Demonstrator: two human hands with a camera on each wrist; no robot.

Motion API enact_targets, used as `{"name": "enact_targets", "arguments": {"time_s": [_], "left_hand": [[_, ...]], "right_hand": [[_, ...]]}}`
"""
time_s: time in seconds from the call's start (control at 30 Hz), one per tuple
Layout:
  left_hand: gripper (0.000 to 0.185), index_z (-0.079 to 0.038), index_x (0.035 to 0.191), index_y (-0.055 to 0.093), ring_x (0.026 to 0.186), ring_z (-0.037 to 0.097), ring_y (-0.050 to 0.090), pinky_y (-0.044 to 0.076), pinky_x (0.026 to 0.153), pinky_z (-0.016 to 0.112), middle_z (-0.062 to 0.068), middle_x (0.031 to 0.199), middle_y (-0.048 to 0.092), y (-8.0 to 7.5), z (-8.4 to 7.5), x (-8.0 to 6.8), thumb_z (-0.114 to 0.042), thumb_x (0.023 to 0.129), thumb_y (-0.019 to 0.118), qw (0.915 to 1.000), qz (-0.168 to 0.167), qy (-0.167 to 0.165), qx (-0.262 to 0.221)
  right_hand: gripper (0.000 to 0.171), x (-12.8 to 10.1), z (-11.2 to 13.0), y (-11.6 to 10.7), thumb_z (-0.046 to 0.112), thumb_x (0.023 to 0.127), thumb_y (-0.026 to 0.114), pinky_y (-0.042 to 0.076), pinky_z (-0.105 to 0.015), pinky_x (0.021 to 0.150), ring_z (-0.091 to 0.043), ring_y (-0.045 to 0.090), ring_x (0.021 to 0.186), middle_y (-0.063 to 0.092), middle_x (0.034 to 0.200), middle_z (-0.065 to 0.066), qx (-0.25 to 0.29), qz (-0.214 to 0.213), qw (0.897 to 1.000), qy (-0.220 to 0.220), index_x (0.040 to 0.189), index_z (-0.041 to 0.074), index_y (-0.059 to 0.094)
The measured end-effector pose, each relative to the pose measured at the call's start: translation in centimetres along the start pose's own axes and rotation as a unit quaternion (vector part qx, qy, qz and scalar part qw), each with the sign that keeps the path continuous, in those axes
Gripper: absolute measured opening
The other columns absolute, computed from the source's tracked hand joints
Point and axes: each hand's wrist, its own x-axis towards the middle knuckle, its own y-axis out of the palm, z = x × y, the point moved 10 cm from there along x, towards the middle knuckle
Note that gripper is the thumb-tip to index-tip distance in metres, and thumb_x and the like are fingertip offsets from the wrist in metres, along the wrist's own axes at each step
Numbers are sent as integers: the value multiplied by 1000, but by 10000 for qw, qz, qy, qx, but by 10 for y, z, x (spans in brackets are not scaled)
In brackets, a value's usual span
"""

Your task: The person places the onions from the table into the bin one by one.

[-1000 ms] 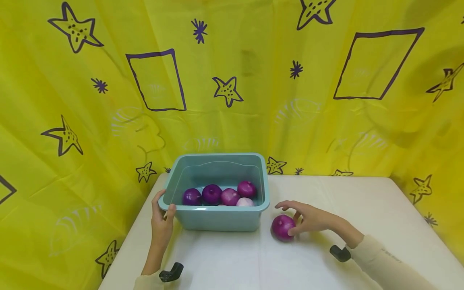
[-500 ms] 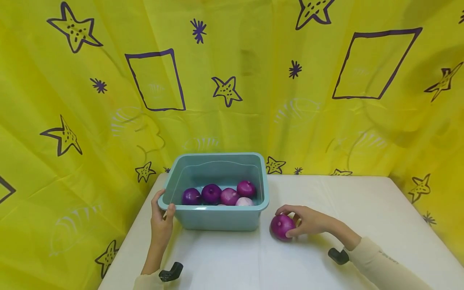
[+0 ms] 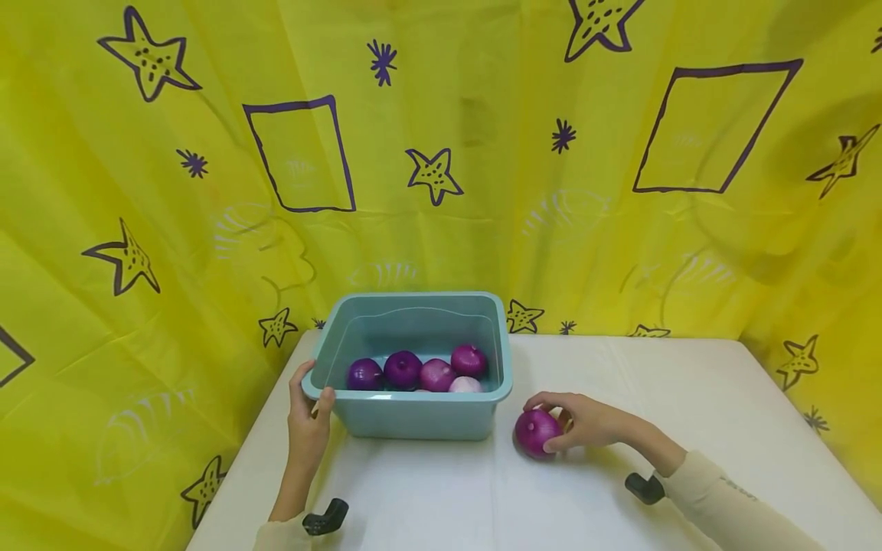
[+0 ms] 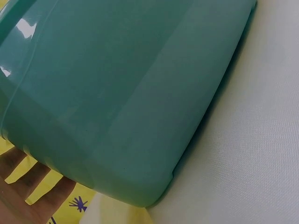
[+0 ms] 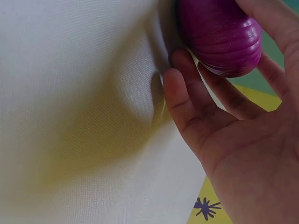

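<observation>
My right hand (image 3: pixel 586 421) curls its thumb and fingers around a purple onion (image 3: pixel 535 434) on the table, just right of the bin. In the right wrist view the onion (image 5: pixel 222 37) sits between the thumb and the fingers, the lower fingers close to the cloth. With its thumb over the front rim, my left hand (image 3: pixel 308 428) grips the left corner of a teal plastic bin (image 3: pixel 413 417). Inside the bin lie several onions, among them a dark purple onion (image 3: pixel 403 369) and a paler, whitish onion (image 3: pixel 465 384). The left wrist view shows the bin's wall (image 4: pixel 126 93) and several fingertips at its edge.
A white cloth covers the table (image 3: pixel 654 398), whose far edge meets a yellow curtain (image 3: pixel 475 229) printed with stars and squares. Curtain also runs along the left and right sides. The bin stands near the table's back left corner.
My right hand's fingers have come down and closed around the onion, which has hardly moved. The left hand has kept its hold on the bin.
</observation>
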Motion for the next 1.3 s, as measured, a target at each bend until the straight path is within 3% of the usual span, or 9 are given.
{"name": "enact_targets", "arguments": {"time_s": [0.3, 0.53, 0.73, 0.9, 1.3], "left_hand": [[59, -20, 155, 30, 144, 46, 38, 33, 110, 71, 17, 159, 37, 1, 1, -1, -13, 103, 55, 10000, 29, -53, 56], [59, -20, 156, 29, 143, 46, 38, 33, 109, 71, 18, 159, 37, 1, 3, -1, -14, 103, 55, 10000, 45, -56, 20], [61, -19, 157, 27, 143, 46, 38, 32, 109, 72, 18, 159, 36, 1, 4, -2, -12, 103, 55, 10000, 40, -81, 17], [60, -21, 156, 28, 145, 44, 36, 32, 110, 71, 15, 160, 35, 1, 4, -3, -12, 103, 55, 10000, 18, -78, 43], [59, -21, 156, 28, 144, 45, 38, 33, 110, 71, 16, 160, 37, 0, 3, -1, -16, 104, 55, 10000, 32, -25, 32]], "right_hand": [[55, 0, -5, -8, 25, 86, 83, 57, -29, 79, -18, 65, 89, 61, 129, -6, -239, 30, 9996, 120, 135, 23, 58], [54, -3, 6, -38, 24, 84, 85, 58, -29, 78, -17, 65, 87, 64, 127, -8, -519, -204, 9984, -52, 132, 21, 59], [56, -7, 27, -72, 24, 84, 85, 60, -34, 79, -18, 66, 88, 65, 128, -11, -763, -612, 9947, -325, 133, 16, 59], [58, -9, 44, -104, 23, 84, 86, 60, -30, 77, -18, 67, 87, 63, 129, -15, -873, -1110, 9888, -479, 134, 14, 59], [61, -12, 83, -173, 12, 82, 87, 60, -27, 76, -27, 67, 92, 63, 126, -14, -1364, -2164, 9645, -659, 136, 9, 59]]}}
